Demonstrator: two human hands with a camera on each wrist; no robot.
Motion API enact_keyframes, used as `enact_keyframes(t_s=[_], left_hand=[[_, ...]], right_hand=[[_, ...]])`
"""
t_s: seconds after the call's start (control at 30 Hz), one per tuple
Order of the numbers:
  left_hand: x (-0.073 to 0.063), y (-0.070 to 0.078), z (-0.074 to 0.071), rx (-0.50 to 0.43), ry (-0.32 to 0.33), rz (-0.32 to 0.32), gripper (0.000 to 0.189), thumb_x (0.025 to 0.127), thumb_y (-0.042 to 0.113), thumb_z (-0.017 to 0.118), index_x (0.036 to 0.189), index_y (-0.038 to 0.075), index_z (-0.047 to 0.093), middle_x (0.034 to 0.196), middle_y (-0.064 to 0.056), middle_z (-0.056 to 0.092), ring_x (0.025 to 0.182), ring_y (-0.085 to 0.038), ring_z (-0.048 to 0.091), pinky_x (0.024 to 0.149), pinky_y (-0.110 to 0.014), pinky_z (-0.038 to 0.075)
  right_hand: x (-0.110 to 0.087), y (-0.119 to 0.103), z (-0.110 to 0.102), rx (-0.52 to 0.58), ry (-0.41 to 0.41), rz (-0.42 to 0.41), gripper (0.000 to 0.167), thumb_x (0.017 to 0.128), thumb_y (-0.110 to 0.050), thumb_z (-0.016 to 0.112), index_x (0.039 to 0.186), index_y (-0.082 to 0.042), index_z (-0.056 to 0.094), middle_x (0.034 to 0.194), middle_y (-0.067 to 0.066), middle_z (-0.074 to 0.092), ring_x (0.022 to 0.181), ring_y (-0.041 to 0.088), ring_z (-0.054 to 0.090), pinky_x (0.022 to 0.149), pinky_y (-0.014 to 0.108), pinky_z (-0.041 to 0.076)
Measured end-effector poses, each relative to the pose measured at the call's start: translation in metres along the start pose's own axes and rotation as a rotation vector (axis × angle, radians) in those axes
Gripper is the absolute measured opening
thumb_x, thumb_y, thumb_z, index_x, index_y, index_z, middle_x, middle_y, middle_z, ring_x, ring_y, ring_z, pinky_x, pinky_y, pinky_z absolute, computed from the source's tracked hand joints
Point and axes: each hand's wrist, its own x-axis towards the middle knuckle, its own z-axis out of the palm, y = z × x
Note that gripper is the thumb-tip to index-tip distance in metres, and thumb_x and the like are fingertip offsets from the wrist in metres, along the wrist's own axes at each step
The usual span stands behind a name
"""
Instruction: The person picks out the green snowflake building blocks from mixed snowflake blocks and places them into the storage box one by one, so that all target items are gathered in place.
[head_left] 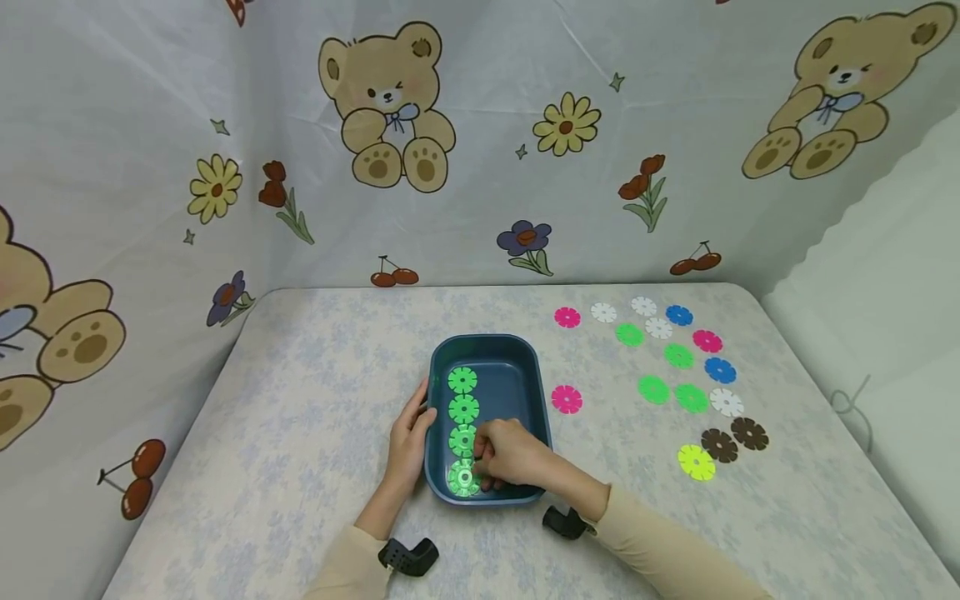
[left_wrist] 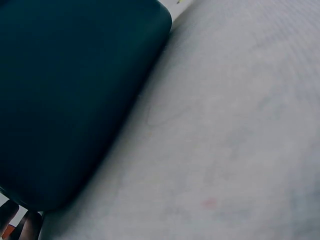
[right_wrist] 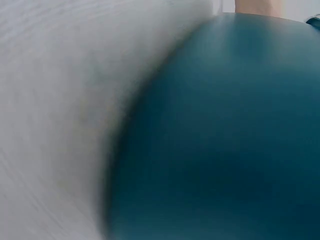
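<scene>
A dark blue tray (head_left: 530,392) stands on the table, with several flat green notched discs (head_left: 463,409) in a column along its left side. My left hand (head_left: 406,442) holds the tray by its left wall, the thumb at the rim and the fingers along the outside. Fingertips (left_wrist: 31,226) show beside the tray's corner in the left wrist view. Inside the tray, my right hand (head_left: 510,454) has its fingers curled down at the right edge of the nearest green disc (head_left: 461,478) and pinches there. The right wrist view shows mostly the tray's outer wall (right_wrist: 215,125).
Right of the tray lie loose notched discs: pink (head_left: 567,399), green (head_left: 654,390), white (head_left: 726,402), blue (head_left: 720,370), brown (head_left: 719,446) and yellow (head_left: 697,462). A printed cloth (head_left: 480,142) with bears and flowers hangs behind the table.
</scene>
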Motion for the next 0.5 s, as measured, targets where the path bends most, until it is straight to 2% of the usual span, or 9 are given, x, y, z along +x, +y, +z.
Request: enact_keyframes(t_s=[0.13,0.3,0.5], left_hand=[[-0.001,-0.001,0.000,0.000,0.000,-0.011,0.050,0.104,0.018,0.045,0.153,0.018,0.036,0.157,-0.003,0.036,0.134,-0.028,0.043,0.095,-0.015,0.040],[0.000,-0.002,0.000,0.012,0.002,-0.022,0.050,0.103,0.020,0.046,0.153,0.022,0.036,0.157,-0.001,0.037,0.134,-0.027,0.044,0.094,-0.015,0.041],[0.000,-0.002,0.001,0.028,0.009,-0.024,0.049,0.104,0.022,0.046,0.152,0.025,0.037,0.157,0.002,0.037,0.134,-0.025,0.044,0.095,-0.015,0.040]], right_hand=[[-0.009,-0.008,-0.014,-0.005,0.046,-0.060,0.009,0.086,-0.002,0.071,0.087,0.002,0.063,0.065,0.007,0.066,0.052,0.018,0.066,0.047,0.024,0.050],[-0.031,-0.008,-0.049,-0.016,0.123,-0.069,0.013,0.087,-0.004,0.071,0.094,0.003,0.064,0.073,0.005,0.064,0.060,0.023,0.069,0.051,0.025,0.051],[-0.059,0.020,-0.110,-0.195,0.279,0.078,0.019,0.084,-0.010,0.075,0.098,0.000,0.066,0.078,0.003,0.064,0.065,0.016,0.063,0.060,0.027,0.050]])
